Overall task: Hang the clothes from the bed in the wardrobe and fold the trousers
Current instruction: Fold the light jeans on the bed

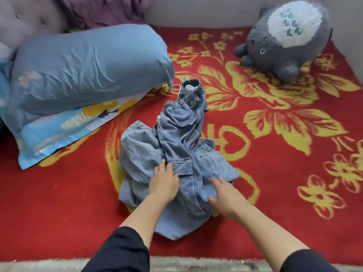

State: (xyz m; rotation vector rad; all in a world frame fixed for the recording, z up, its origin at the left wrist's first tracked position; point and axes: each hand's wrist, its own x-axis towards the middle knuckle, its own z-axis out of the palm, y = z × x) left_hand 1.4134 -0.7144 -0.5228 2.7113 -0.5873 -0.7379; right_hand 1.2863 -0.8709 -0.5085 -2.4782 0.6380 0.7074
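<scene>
I see one pair of blue denim trousers lying crumpled on the bed, just to the right of the blue pillow and nearer to me than its corner. Their long axis runs away from me. The elastic waistband is at the far end, close to the pillow's corner, and the bunched legs and a hem are at my end.

Both hands are already on the cloth at the near end. My left hand rests flat on the leg that lies closer to the pillow, its fingers straight and spread toward the waistband. My right hand lies on the other leg, farther from the pillow, with loose, extended fingers that grip nothing. I cannot tell whether its thumb catches a fold.

I judge the folding has not begun: the legs are twisted over each other, so they need spreading flat first. The waistband lies well beyond both sets of fingertips, and the left hand is slightly nearer to it.

My count: one pair of trousers, two hands, one blue pillow and one grey plush toy far to the pillow's right. There is also one purple cloth behind the pillow, and I cannot tell whether it is a garment.
</scene>
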